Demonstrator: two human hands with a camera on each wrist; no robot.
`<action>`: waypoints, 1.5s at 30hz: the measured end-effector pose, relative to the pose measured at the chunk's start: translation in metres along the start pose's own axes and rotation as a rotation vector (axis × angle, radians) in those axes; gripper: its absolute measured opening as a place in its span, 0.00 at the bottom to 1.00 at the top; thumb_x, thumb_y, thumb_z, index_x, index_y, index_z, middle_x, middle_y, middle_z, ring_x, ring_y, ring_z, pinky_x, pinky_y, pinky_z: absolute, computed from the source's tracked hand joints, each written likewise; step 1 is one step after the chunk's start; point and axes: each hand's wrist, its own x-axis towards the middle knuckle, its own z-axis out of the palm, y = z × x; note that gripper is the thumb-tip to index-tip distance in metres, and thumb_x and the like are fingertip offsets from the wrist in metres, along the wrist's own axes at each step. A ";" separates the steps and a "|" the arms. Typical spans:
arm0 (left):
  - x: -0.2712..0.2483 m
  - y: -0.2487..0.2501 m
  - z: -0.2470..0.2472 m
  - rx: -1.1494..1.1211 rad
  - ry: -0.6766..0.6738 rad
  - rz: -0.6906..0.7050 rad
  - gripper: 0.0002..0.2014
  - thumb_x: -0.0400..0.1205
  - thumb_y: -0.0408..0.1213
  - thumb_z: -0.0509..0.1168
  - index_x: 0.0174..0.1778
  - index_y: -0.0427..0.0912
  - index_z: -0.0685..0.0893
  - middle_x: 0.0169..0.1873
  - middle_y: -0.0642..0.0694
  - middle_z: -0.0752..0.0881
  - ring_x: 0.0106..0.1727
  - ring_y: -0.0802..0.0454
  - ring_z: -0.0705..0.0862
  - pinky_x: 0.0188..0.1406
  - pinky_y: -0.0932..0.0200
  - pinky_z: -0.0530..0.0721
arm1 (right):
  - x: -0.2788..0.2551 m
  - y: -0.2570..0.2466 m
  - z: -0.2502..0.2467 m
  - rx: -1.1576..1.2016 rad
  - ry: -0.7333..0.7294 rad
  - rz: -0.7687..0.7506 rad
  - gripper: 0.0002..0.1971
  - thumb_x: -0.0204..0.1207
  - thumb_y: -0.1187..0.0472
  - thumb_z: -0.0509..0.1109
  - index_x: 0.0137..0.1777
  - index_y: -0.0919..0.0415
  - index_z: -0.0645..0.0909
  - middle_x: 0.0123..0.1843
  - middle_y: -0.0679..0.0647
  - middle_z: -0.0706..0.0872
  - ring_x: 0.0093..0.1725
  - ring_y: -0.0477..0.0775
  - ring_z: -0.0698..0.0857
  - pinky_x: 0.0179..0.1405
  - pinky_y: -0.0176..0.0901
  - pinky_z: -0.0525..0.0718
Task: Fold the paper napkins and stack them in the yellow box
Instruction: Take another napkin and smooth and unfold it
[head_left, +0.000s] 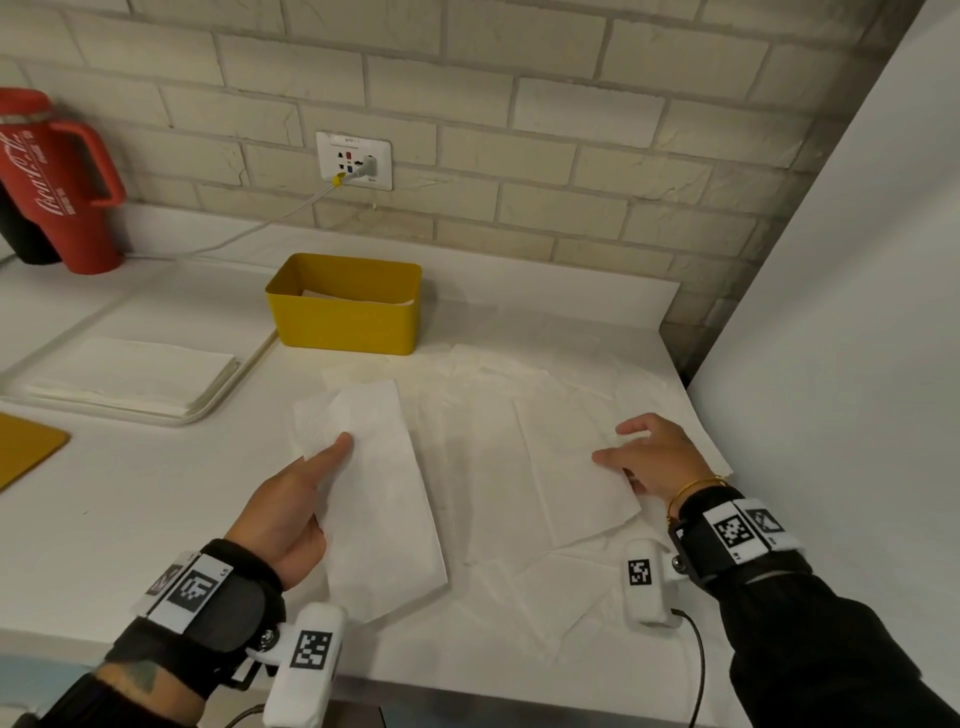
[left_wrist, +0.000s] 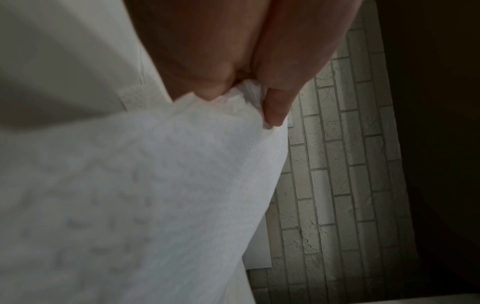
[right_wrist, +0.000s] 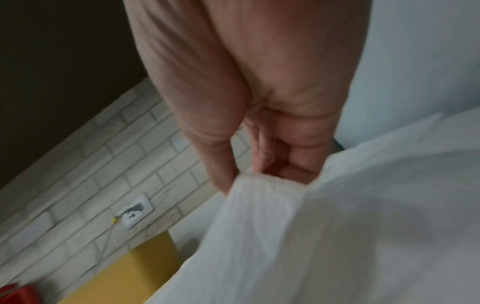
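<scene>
My left hand (head_left: 306, 488) grips a folded white napkin (head_left: 379, 493) by its left edge, thumb on top, lifted off the counter; the left wrist view shows the napkin (left_wrist: 155, 195) pinched between thumb and fingers. My right hand (head_left: 649, 457) pinches the right edge of another white napkin (head_left: 571, 473) that lies on several loose napkins spread over the counter; in the right wrist view that napkin (right_wrist: 324, 246) sits between thumb and fingers. The yellow box (head_left: 345, 317) stands behind, near the wall, with folded napkins inside.
A white tray (head_left: 218, 400) with a stack of napkins lies at the left. A red mug (head_left: 57, 182) stands at the far left. A yellow lid (head_left: 21, 447) lies at the left edge. A cable runs from the wall socket (head_left: 354, 160). A white wall (head_left: 857, 312) bounds the right.
</scene>
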 end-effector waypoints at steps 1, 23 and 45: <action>0.000 0.000 0.000 0.000 -0.001 0.000 0.17 0.85 0.42 0.67 0.68 0.40 0.86 0.58 0.40 0.92 0.57 0.44 0.92 0.57 0.46 0.85 | -0.002 -0.005 0.002 -0.041 0.047 -0.080 0.23 0.71 0.64 0.83 0.63 0.57 0.79 0.53 0.54 0.87 0.54 0.58 0.88 0.50 0.48 0.87; 0.000 0.009 -0.012 -0.055 -0.004 0.030 0.20 0.85 0.43 0.68 0.70 0.38 0.84 0.59 0.39 0.92 0.55 0.43 0.92 0.55 0.46 0.87 | -0.005 -0.031 0.084 -0.188 -0.146 -0.069 0.20 0.70 0.51 0.83 0.56 0.60 0.84 0.50 0.55 0.89 0.49 0.56 0.89 0.54 0.48 0.88; 0.003 0.001 0.013 -0.058 -0.186 0.031 0.17 0.88 0.34 0.60 0.71 0.36 0.83 0.64 0.36 0.89 0.65 0.38 0.88 0.66 0.43 0.85 | -0.080 -0.092 0.118 0.446 -0.465 -0.260 0.11 0.79 0.70 0.73 0.60 0.63 0.85 0.48 0.61 0.94 0.47 0.60 0.93 0.49 0.51 0.90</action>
